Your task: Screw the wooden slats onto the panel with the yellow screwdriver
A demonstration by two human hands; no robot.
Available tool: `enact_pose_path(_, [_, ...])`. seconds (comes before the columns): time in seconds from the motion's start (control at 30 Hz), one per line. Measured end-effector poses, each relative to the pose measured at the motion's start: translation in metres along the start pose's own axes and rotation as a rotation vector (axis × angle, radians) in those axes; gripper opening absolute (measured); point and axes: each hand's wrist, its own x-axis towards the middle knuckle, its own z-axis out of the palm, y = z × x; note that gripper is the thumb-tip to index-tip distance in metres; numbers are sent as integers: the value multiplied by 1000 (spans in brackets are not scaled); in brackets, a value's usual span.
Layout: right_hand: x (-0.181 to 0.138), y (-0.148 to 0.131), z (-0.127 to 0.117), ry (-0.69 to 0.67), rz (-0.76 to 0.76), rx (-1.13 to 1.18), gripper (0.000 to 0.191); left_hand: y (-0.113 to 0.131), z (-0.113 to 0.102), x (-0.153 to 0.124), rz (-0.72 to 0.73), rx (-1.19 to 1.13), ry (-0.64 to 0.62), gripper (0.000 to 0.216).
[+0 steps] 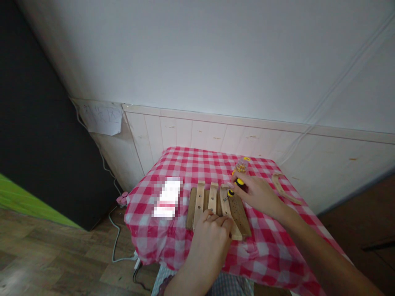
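Observation:
A thick wooden board (pixel 243 216) lies on the cloth in front of me, with three pale wooden slats across it: the left slat (pixel 200 191), the middle slat (pixel 213 191) and the right slat (pixel 226 209). Dark round holes or screw heads show in the slats. My left hand (pixel 211 236) presses down on the near part, its fingers curled over the right slat's edge and partly hidden. In my right hand (pixel 254 193) is a black-and-yellow screwdriver (pixel 240 183), tilted down toward the upper end of the right slat. Its tip is too small to make out.
A red-and-white checked tablecloth (pixel 271 242) covers the table. Behind my right hand stands a clear container (pixel 241 165) with yellowish small pieces inside. A curved wooden strip (pixel 282 190) lies at the right, a blurred-out white object (pixel 168 198) at the left. The wall (pixel 216 131) borders the far edge.

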Motion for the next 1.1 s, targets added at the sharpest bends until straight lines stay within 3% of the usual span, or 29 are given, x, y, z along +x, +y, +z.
enact_pose_path(0.13, [-8,-8,-14,-100,-69,-81,28,0,0,-1,0,-8,-10,21])
enact_pose_path(0.27, [-13,-5,-17,-81,-83,-98,30,0,2,0,-8,-12,-10,20])
enact_pose_path(0.6, [-5,22,-4,233,-222,-197,48,1,0,1,-10,-9,-27,22])
enact_pose_path(0.77, [-2,26,-1,265,-171,-390,62,1,0,0,-13,-12,-27,22])
enact_pose_path(0.93, [3,13,-1,173,19,-546,71,1,0,0,-17,-16,-30,21])
enact_pose_path(1.0, [4,8,-1,142,67,-535,69,2,-1,0,-23,-12,-31,20])
enact_pose_path(1.1, [6,8,2,150,-11,-382,52,2,-1,0,-20,-12,-34,20])
